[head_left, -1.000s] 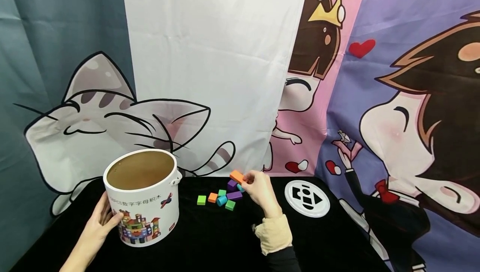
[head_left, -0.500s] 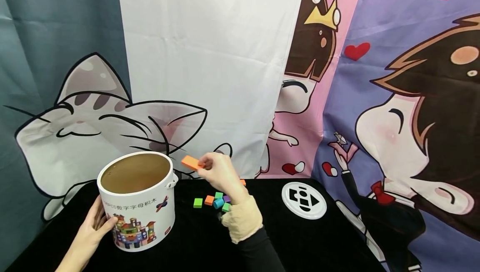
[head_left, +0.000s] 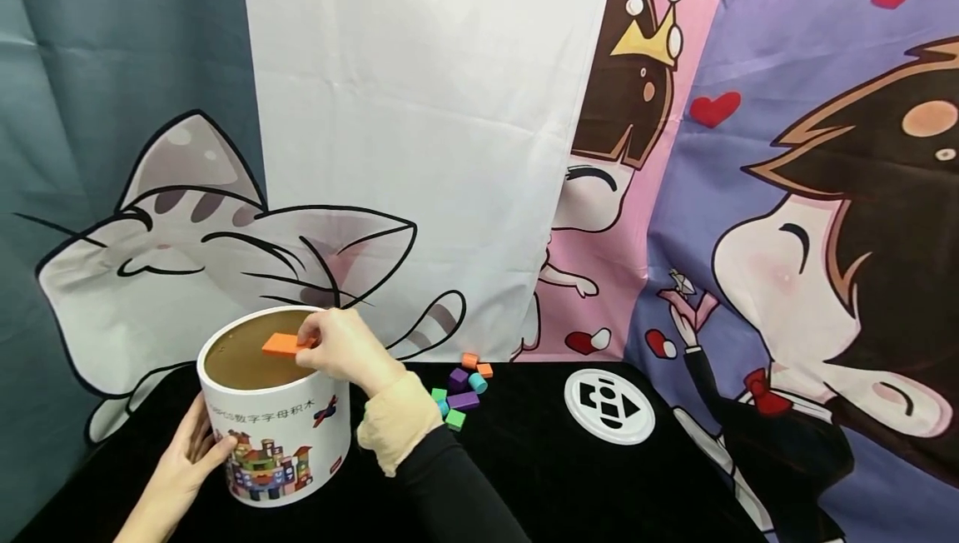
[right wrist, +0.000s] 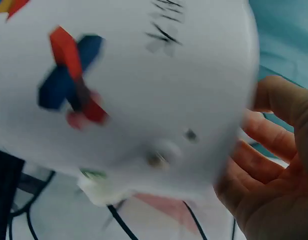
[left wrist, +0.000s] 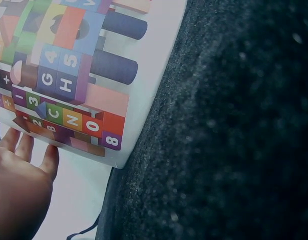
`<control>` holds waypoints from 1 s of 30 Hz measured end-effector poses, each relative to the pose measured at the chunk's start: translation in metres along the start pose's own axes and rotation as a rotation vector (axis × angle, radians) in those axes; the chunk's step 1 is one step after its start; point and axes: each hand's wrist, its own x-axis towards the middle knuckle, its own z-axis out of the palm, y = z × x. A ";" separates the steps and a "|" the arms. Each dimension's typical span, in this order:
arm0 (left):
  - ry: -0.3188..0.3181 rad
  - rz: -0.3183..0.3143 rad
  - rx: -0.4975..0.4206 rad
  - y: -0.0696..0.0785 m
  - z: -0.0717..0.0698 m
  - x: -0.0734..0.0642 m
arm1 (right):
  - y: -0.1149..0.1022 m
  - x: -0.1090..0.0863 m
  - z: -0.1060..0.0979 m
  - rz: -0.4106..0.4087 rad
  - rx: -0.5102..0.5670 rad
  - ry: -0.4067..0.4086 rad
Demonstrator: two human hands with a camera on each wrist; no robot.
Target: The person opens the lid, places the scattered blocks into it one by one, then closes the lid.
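Observation:
A white bucket (head_left: 333, 422) printed with toy blocks stands upright at the left of the black cloth, its top uncovered. Against its left side is my left hand (head_left: 183, 453), gripping the wall with the thumb forward; in the left wrist view, fingertips (left wrist: 52, 152) touch the printed wall. My right hand (head_left: 348, 349) pinches a flat orange block (head_left: 280, 345) over the bucket's mouth. The right wrist view shows that hand beside the bucket's wall (right wrist: 138, 85), blurred, with the block hidden there.
Several small blocks lie in a loose group mid-cloth, among them a purple block (head_left: 463, 401), a green block (head_left: 454, 420) and an orange cube (head_left: 469, 360). A round white lid (head_left: 637, 425) with shape cut-outs lies at the right. Printed curtains (head_left: 434, 110) hang behind.
My right hand has lifted the orange block from the group and carried it left to the bucket's mouth. My left hand has stayed on the bucket.

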 end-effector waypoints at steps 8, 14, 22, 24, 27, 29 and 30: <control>-0.003 -0.038 0.003 0.001 0.005 -0.002 | -0.014 0.011 0.023 0.056 -0.183 -0.109; 0.007 0.011 0.016 0.000 0.000 -0.001 | -0.025 0.022 0.028 0.131 -0.226 -0.177; 0.004 0.046 0.019 0.001 -0.005 0.006 | -0.028 0.029 0.029 0.198 -0.190 -0.166; 0.008 0.059 0.026 0.001 -0.004 0.005 | -0.028 0.029 0.030 0.198 -0.196 -0.161; 0.012 0.071 0.026 0.000 -0.003 0.003 | -0.029 0.028 0.032 0.206 -0.208 -0.165; 0.009 0.067 0.016 -0.001 -0.003 0.002 | -0.029 0.028 0.033 0.216 -0.207 -0.174; 0.006 0.062 0.008 -0.001 -0.002 0.002 | -0.028 0.027 0.033 0.222 -0.205 -0.178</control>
